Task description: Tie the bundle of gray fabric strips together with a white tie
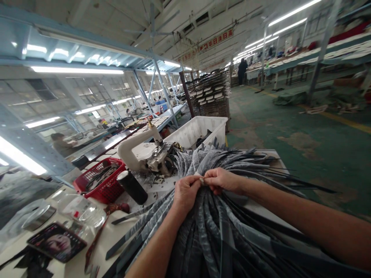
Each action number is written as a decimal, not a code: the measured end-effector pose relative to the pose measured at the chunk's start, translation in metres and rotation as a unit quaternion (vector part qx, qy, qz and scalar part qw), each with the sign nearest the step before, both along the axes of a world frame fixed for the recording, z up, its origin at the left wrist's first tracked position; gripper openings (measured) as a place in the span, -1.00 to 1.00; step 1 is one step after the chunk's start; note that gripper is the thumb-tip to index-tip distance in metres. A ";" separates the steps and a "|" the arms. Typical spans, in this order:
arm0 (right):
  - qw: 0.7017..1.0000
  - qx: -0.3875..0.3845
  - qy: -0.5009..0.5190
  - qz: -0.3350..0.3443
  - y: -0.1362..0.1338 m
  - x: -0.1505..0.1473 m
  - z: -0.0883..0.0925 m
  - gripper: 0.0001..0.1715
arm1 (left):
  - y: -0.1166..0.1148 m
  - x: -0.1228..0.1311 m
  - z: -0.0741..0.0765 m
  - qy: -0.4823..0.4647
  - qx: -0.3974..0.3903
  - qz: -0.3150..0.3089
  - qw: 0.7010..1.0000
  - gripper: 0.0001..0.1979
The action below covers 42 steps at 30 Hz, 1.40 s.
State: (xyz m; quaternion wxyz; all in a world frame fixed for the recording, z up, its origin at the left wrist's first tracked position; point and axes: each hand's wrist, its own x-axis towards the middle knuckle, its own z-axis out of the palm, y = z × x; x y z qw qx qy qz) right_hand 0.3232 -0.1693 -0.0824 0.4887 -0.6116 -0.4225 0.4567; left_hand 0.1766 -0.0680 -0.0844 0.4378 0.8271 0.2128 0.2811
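A thick bundle of dark grey fabric strips (206,222) spreads over the table before me, gathered narrow at its middle. My left hand (186,193) is closed in a pinch there. Opposite it, my right hand (222,180) pinches too, the fingertips of both nearly touching. Between them shows a small bit of a pale tie (202,181), which seems to run around the bundle; most of it is hidden by the fingers. Loose strip ends fan out beyond my hands and toward me.
Left of the bundle stand a sewing machine (139,152), a black cylinder (132,187), a red basket (100,179) and a clear plastic jar (85,211). A phone (56,241) lies nearer. Behind are a white bin (185,131) and a loaded rack (207,94).
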 end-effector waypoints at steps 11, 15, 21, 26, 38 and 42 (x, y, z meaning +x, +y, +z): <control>0.999 0.039 -0.005 -0.010 -0.006 -0.003 -0.007 -0.44 | 0.000 0.004 -0.005 0.003 -0.027 0.036 0.999 -0.75; 0.996 0.057 -0.070 -0.023 -0.012 -0.008 -0.009 -0.53 | -0.002 0.003 -0.004 0.003 -0.033 0.040 0.999 -0.78; 0.963 0.107 -0.244 -0.049 -0.034 -0.010 -0.011 -0.73 | 0.010 0.001 -0.019 0.006 -0.079 0.081 0.994 -0.74; 0.879 0.142 -0.453 -0.028 -0.044 -0.003 -0.014 -0.71 | 0.015 -0.001 -0.025 0.011 -0.078 0.088 0.993 -0.74; 0.832 0.083 -0.547 -0.037 -0.065 0.005 0.000 -0.80 | 0.020 0.001 -0.020 0.042 -0.111 0.063 0.991 -0.74; 0.834 0.105 -0.522 -0.147 -0.109 0.026 0.020 -0.74 | 0.014 -0.013 -0.005 0.046 -0.121 0.014 0.992 -0.65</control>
